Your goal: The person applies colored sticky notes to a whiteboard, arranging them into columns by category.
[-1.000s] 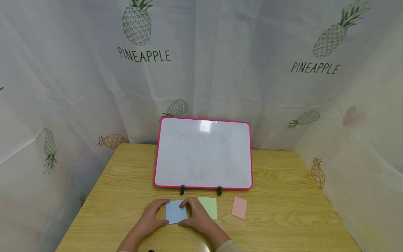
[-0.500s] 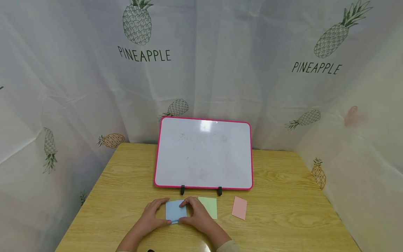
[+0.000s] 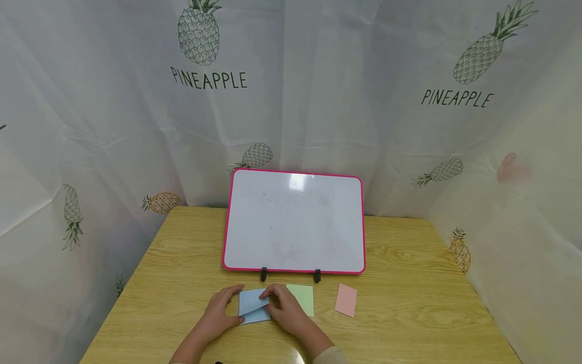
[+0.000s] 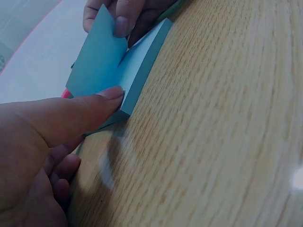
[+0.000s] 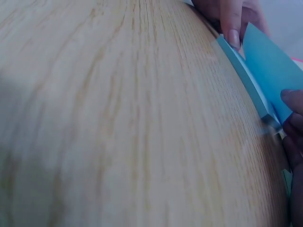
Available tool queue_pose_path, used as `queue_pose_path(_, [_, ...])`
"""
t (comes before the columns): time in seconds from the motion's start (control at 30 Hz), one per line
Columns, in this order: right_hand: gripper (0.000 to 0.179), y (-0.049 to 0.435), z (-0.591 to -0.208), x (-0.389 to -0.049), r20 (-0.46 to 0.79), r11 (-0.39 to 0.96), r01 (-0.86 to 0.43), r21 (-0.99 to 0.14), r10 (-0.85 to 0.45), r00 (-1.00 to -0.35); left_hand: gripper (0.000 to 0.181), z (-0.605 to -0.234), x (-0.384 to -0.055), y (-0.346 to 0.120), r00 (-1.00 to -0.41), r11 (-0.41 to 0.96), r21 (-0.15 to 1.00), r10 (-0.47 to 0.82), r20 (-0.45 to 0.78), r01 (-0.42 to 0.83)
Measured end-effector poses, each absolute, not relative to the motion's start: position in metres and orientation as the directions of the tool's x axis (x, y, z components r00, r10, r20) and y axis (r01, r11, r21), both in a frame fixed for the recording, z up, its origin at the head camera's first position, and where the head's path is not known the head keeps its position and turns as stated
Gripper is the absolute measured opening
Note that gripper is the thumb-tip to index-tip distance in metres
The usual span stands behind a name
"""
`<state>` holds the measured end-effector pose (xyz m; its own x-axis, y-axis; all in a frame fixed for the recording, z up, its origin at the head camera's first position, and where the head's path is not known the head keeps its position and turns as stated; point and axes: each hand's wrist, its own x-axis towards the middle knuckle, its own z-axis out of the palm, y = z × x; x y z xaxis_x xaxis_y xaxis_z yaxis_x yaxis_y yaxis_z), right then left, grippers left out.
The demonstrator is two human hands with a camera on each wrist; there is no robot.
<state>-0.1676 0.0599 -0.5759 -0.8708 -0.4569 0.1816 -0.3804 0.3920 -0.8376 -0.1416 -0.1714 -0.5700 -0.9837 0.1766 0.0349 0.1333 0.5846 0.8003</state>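
A blue sticky note pad (image 3: 256, 316) lies on the wooden table between the two hands. Its top sheet (image 3: 251, 301) is bent up from the near side, so a gap shows beneath it. My left hand (image 3: 217, 313) grips the pad's left side, thumb (image 4: 111, 92) pressing the near corner and fingers toward the far corner. With my right hand (image 3: 287, 312) I pinch the raised sheet near its right edge; the right wrist view shows the sheet (image 5: 270, 61) standing up off the pad's thick edge (image 5: 246, 80).
Just right of my right hand lies a green sticky note pad (image 3: 306, 298), partly covered by it. A pink sticky note pad (image 3: 346, 300) sits farther right. Behind them a pink-framed whiteboard (image 3: 294, 222) leans on a stand with black feet (image 3: 317, 276). A pineapple-print curtain (image 3: 327, 101) surrounds the table.
The top blue sheet was flat, then its near edge lifted slightly; now it is folded farther up and away. My right thumb has moved up with it; the left hand stays nearly in place.
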Motion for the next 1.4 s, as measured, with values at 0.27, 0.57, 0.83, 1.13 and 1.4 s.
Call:
queue_pose_path(0.27, [0.013, 0.056, -0.574, -0.167, 0.175, 0.377, -0.35, -0.857, -0.427, -0.887, 0.076, -0.569, -0.141, -0.171, -0.984, 0.59, 0.798, 0.174, 0.028, 0.126])
queue_pose_path(0.57, [0.019, 0.053, -0.565, -0.17, 0.115, 0.374, -0.287, -0.882, -0.419, -0.901, 0.077, -0.565, -0.139, -0.169, -0.987, 0.593, 0.797, 0.162, 0.023, 0.116])
queue_pose_path(0.83, [0.024, 0.052, -0.558, -0.181, 0.097, 0.331, -0.24, -0.913, -0.397, -0.913, 0.078, -0.565, -0.139, -0.168, -0.99, 0.578, 0.811, 0.142, 0.007, 0.089])
queue_pose_path(1.13, [0.02, 0.057, -0.548, -0.196, 0.068, 0.366, -0.238, -0.9, -0.421, -0.904, 0.079, -0.566, -0.138, -0.168, -0.991, 0.584, 0.808, 0.133, -0.009, 0.071])
queue_pose_path(1.4, [0.013, 0.058, -0.542, -0.208, 0.065, 0.387, -0.269, -0.882, -0.466, -0.882, 0.085, -0.569, -0.139, -0.17, -0.992, 0.604, 0.795, 0.126, -0.028, 0.055])
